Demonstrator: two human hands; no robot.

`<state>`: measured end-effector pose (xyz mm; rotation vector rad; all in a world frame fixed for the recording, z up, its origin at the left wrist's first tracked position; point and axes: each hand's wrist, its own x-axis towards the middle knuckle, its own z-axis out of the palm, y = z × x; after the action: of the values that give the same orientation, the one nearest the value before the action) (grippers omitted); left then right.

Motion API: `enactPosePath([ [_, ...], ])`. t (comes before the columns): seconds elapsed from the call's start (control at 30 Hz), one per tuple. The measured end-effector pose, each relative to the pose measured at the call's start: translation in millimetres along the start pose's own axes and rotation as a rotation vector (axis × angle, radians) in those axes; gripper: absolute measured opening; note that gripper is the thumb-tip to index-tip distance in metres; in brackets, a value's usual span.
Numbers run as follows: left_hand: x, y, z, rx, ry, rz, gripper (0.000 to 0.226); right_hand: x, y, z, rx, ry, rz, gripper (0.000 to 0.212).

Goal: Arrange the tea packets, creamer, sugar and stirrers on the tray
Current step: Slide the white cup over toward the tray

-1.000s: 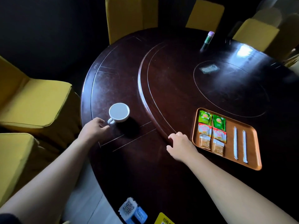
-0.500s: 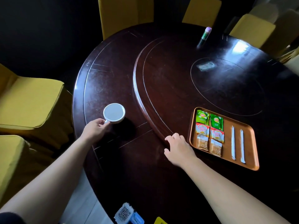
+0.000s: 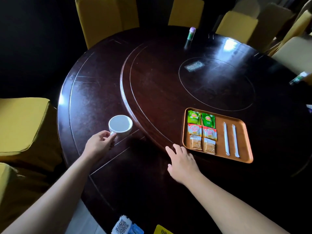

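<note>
Two green tea packets [image 3: 201, 119], two red-and-white creamer sachets [image 3: 202, 131] and two clear brown-sugar sachets [image 3: 202, 144] lie in paired rows on the left half of the orange rectangular tray [image 3: 245, 149]; two white wrapped stirrers [image 3: 231, 140] lie parallel on its right half. Just left of the tray, the right hand [image 3: 183, 163] rests flat, fingers spread, holding nothing. Further left, the left hand [image 3: 99, 144] pinches the handle of the white ceramic cup [image 3: 120, 125] on the dark round wooden table [image 3: 94, 92].
</note>
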<state>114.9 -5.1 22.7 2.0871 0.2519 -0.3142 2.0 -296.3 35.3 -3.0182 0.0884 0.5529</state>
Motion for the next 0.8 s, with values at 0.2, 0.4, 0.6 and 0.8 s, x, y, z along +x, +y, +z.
enactPosePath([
  [0.2, -6.5, 37.7, 34.3, 0.049, -0.085, 0.099, 0.032, -20.8, 28.4, 8.7, 0.039, -0.046, 0.049, 0.079],
  [0.4, -2.8, 69.6, 71.4, 0.105, -0.15, 0.178, 0.029, -27.5, 41.8, 9.4, 0.058, -0.036, 0.021, 0.078],
  [0.6, 3.4, 91.7, 104.6, 0.138, -0.218, 0.201, 0.029, -26.8, 45.7, 8.8, 0.119, -0.028, 0.02, 0.074],
  [0.8, 11.6, 101.6, 131.6, 0.15, -0.25, 0.215, 0.028, -24.9, 47.5, 11.1, 0.163, -0.02, 0.023, 0.073],
])
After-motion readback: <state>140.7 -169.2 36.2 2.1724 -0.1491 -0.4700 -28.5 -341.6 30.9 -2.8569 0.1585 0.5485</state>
